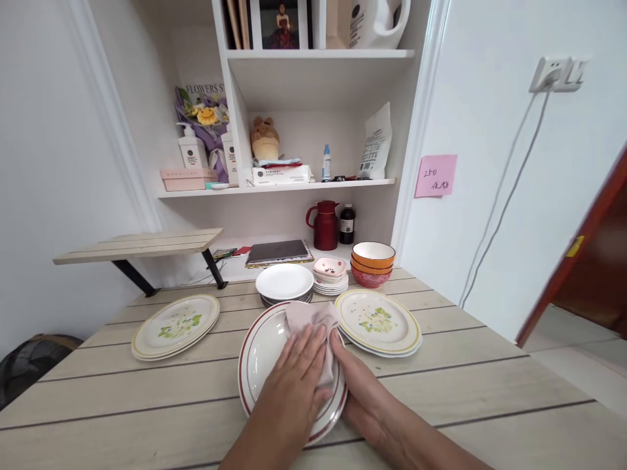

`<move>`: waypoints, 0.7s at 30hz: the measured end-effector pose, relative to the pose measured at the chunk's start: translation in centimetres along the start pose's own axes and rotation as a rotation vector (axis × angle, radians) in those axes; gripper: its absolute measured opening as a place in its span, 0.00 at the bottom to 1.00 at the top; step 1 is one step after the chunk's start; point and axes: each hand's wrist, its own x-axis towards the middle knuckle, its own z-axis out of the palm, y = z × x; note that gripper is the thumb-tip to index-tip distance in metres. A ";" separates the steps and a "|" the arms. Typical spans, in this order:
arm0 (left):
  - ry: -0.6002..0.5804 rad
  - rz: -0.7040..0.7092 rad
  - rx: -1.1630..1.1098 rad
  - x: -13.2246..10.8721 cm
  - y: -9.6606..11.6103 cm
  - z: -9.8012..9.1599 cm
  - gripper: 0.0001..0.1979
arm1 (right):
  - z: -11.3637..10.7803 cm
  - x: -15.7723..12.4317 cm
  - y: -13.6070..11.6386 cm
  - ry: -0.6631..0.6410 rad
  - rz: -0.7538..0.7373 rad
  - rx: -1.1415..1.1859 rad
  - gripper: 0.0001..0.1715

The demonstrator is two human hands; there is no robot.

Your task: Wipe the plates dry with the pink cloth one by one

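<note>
A white plate with a dark red rim [262, 362] is tilted up in front of me over the table. My left hand [296, 378] presses a pale pink cloth [313, 312] against its face, fingers laid over the fabric. At the plate's right edge, my right hand [365, 395] grips the rim, its thumb up by the cloth and its other fingers hidden behind. Just beyond, to the right, lie stacked oval plates with yellow rims and a green leaf pattern [379, 320]. A similar pair of oval plates [176, 326] rests on the left.
Behind stand a stack of white and dark round plates [284, 282], small dishes [330, 269] and orange and red bowls [373, 258]. A small raised shelf [142, 245] occupies the table's back left. Against the wall are a laptop [277, 250], a red jug [325, 225] and a dark bottle [347, 224].
</note>
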 end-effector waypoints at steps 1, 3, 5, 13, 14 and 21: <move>-0.012 0.001 -0.014 0.0 0.0 0.0 0.32 | -0.1 0.1 -0.1 -0.030 0.029 0.019 0.34; -0.020 0.006 -0.040 -0.2 -0.3 -0.1 0.27 | -0.4 0.4 -0.3 -0.096 0.092 0.055 0.38; -0.002 0.023 -0.074 -0.5 -0.6 -0.4 0.22 | -0.8 0.8 -0.8 -0.127 0.122 0.077 0.42; 0.150 -0.159 -0.096 -1.1 -2.0 -1.9 0.09 | -1.4 1.3 -3.2 0.069 -0.067 0.102 0.38; 0.181 -0.197 -0.071 -1.1 -2.3 -1.7 0.09 | -1.2 1.2 -3.2 0.079 -0.071 0.101 0.37; 0.308 -0.378 0.047 -2.1 -4.2 0.1 0.17 | 0.4 0.1 -0.8 0.064 0.005 0.018 0.35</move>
